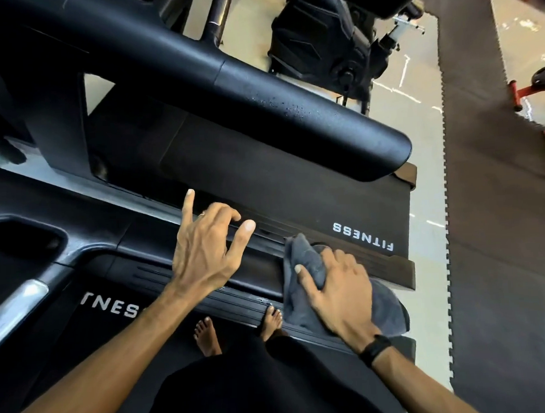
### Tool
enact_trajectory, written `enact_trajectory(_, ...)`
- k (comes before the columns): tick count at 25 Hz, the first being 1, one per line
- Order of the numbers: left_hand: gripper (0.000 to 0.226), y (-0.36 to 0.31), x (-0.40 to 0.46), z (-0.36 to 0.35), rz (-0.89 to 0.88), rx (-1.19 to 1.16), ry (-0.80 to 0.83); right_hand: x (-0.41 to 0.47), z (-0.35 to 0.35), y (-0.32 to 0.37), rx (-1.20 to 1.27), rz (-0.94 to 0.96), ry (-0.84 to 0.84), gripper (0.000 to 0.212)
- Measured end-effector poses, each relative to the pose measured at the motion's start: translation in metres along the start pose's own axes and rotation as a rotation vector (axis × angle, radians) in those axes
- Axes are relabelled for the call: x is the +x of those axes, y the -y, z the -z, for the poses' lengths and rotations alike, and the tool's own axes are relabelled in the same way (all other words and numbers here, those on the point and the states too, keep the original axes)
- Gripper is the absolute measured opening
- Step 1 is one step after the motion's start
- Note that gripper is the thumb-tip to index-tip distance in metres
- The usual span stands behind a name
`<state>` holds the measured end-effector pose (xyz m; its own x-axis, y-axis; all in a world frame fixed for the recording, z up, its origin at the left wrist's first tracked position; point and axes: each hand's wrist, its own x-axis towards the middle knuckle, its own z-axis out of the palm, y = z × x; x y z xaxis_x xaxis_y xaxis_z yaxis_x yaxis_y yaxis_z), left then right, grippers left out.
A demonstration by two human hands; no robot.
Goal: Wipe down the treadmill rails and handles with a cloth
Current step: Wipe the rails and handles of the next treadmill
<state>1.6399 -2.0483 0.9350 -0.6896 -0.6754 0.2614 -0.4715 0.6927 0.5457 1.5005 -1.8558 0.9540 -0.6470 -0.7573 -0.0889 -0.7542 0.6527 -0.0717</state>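
Two bare feet (209, 334), treadmill deck (295, 179), gym mats (495, 224)

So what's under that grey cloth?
The grey cloth, gripped by the right hand, hangs over the treadmill's side rail and part of a bare foot. The rail surface directly beneath it is covered, so its condition can't be seen.

Both forearms are bare, with no sleeves in view. A thin ring (202, 214) sits on a finger of the left hand (204, 258), mid-frame. A black wristband (376, 348) circles the right wrist, lower right. Dark trousers (260, 386) fill the bottom centre, above bare feet (205, 336).
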Motion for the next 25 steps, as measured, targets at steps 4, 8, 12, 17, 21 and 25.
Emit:
enact_trajectory(4,0.065,0.000,0.001,0.001,-0.001,0.001,-0.015,0.017,0.002,0.036,0.020,-0.002,0.084,0.051)
enact_trajectory(8,0.062,-0.001,0.002,0.000,0.028,0.028,0.000,0.040,-0.001,0.031,0.106,0.065,0.244,0.053)
enact_trajectory(12,0.058,-0.008,0.001,0.002,-0.023,0.128,0.056,0.081,-0.026,-0.002,0.317,0.088,0.646,0.050)
enact_trajectory(17,0.069,-0.035,-0.001,-0.014,-0.129,0.146,0.134,0.078,-0.008,-0.092,0.479,-0.126,0.873,0.034)
enact_trajectory(21,0.064,-0.036,-0.001,-0.022,-0.075,0.099,0.126,0.033,0.004,-0.144,0.651,-0.365,0.641,0.030)
enact_trajectory(25,0.064,-0.038,-0.003,-0.023,-0.034,0.061,0.130,-0.004,0.005,-0.144,0.314,-0.176,0.372,0.038)
